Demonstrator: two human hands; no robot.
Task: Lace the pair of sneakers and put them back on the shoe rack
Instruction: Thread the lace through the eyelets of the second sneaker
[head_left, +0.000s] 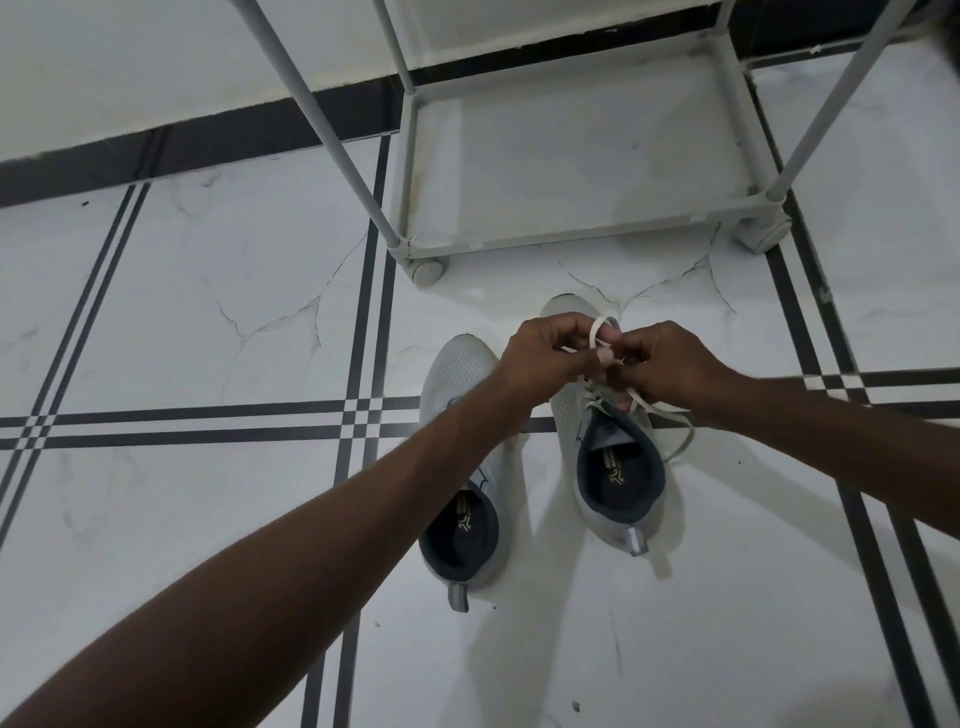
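Two light grey sneakers with dark linings stand side by side on the tiled floor, toes pointing away from me. My left forearm crosses the left sneaker (457, 374). Over the right sneaker (618, 467) both hands meet. My left hand (550, 353) pinches a loop of the white lace (600, 330). My right hand (670, 364) grips the other part of the same lace, whose loose end (680, 431) trails off the shoe's right side. The lace rows under my hands are hidden.
A grey shoe rack (571, 231) on small wheels stands just beyond the sneakers, its bottom shelf bare and its poles rising past the top of the view. The floor is white marble tile with black stripes; a dark skirting runs along the wall.
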